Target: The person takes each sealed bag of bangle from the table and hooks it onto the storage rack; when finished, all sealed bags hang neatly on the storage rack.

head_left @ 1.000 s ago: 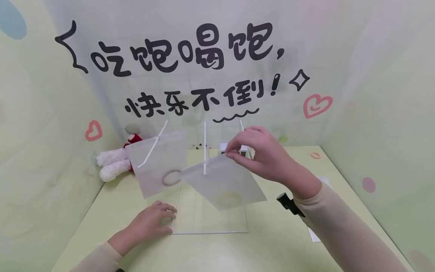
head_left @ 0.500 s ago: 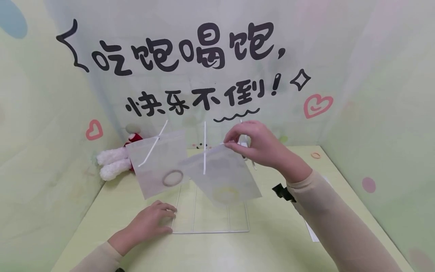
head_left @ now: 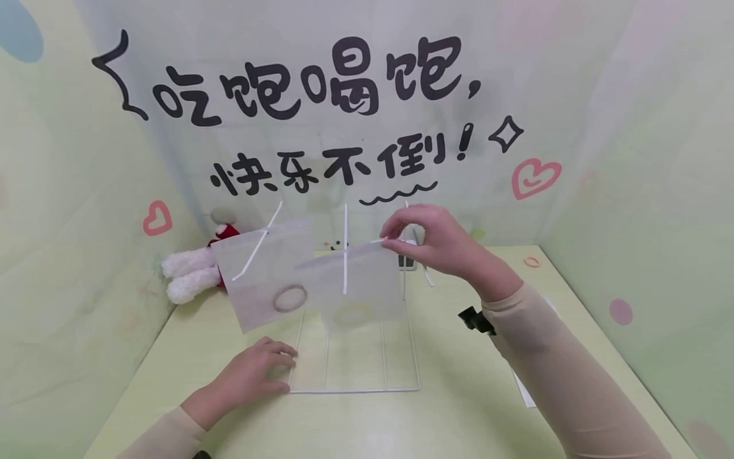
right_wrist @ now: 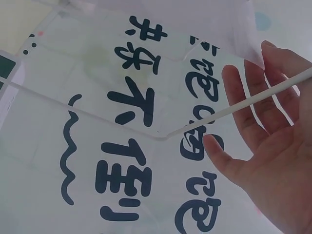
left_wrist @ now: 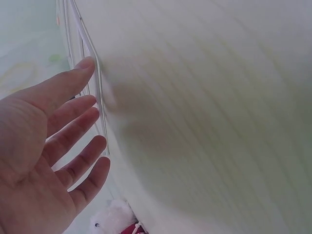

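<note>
In the head view, my right hand [head_left: 438, 245] pinches the top corner of a frosted zip bag [head_left: 375, 287] between thumb and fingertip. A pale yellow ring [head_left: 352, 313] shows through that bag. The middle prong [head_left: 346, 274] of a white wire rack [head_left: 355, 391] crosses in front of the bag's top edge. A second frosted bag [head_left: 246, 287], with a brownish ring [head_left: 289, 298] inside, hangs on the left prong [head_left: 252, 258]. My left hand [head_left: 246, 376] rests at the left side of the rack's base, and its fingers [left_wrist: 87, 151] look loosely extended in the left wrist view.
A white and red plush toy [head_left: 189, 274] lies at the back left. Behind the right hand stands a small white device [head_left: 407, 260]. An orange ring [head_left: 532, 261] lies at the back right, and a white sheet [head_left: 523, 389] is partly hidden under the right sleeve.
My right hand has risen slightly with the bag. The bag's lower part has swung left and up, toward the second bag. My left hand stays where it was at the rack's base.
</note>
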Tool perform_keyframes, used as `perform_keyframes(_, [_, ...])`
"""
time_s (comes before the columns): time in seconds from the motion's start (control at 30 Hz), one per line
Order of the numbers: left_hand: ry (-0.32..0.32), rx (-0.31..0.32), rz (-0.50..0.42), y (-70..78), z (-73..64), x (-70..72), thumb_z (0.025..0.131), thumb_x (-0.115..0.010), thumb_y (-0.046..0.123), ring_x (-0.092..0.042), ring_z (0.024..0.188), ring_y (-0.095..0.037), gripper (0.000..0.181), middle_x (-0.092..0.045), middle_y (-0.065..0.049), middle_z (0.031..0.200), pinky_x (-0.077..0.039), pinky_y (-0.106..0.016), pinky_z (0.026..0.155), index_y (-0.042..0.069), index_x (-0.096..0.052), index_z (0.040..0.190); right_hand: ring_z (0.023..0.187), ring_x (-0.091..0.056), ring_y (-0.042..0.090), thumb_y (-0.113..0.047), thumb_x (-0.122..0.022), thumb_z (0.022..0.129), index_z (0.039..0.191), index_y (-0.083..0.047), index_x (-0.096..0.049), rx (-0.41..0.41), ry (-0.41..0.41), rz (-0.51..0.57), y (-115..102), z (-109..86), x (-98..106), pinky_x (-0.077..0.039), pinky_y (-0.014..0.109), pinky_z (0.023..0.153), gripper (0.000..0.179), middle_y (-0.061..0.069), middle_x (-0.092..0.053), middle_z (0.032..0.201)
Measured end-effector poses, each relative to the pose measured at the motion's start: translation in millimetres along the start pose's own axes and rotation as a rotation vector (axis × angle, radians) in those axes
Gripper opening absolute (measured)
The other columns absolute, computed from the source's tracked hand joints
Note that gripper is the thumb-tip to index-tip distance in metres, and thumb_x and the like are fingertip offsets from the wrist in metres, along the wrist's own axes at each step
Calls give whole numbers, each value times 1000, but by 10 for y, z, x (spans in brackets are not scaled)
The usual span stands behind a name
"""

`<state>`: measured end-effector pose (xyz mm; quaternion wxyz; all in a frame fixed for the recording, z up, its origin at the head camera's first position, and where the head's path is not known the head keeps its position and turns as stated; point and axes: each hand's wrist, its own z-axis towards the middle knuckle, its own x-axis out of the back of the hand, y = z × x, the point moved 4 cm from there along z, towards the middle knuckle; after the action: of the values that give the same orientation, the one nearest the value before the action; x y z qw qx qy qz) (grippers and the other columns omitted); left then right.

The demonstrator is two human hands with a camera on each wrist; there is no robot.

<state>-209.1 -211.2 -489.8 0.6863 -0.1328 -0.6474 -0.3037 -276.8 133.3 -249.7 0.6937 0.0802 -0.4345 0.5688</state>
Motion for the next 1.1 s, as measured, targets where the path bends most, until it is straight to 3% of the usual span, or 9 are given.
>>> perform_keyframes(0.2, [2, 5, -12, -5, 0, 5, 75, -89, 29, -62, 112, -22, 37, -71, 5, 126, -58, -44, 93, 17, -79, 109, 92, -69, 8, -7, -81, 88, 100, -13, -76, -59, 24, 28, 82, -136, 133, -54, 22, 94, 14, -5, -76, 95])
perform_keyframes(0.47, [-13, 10, -20, -5, 3, 9, 75, -89, 29, -61, 113, -22, 37, -71, 5, 127, -58, -44, 94, 17, -79, 109, 98, -68, 10, -5, -81, 87, 101, -14, -77, -95, 112, -36, 193, -434, 414, -51, 16, 95, 18, -4, -75, 98])
perform_keyframes(0.7, [-13, 6, -9, 2, -3, 13, 76, -89, 30, -61, 112, -22, 37, -71, 5, 127, -58, -44, 94, 17, -79, 109, 96, -66, 2, -3, -82, 86, 100, -17, -76, -188, 128, -99, 376, -784, 594, -49, 11, 93, 20, -7, -75, 97])
perform_keyframes(1.1, [-11, 4, -12, 4, 0, 20, 76, -89, 30, -62, 112, -21, 37, -71, 6, 126, -58, -43, 94, 17, -79, 109, 92, -65, -1, -3, -81, 86, 99, -19, -76, -352, 93, -207, 794, -1508, 692, -45, 9, 86, 21, -5, -76, 94])
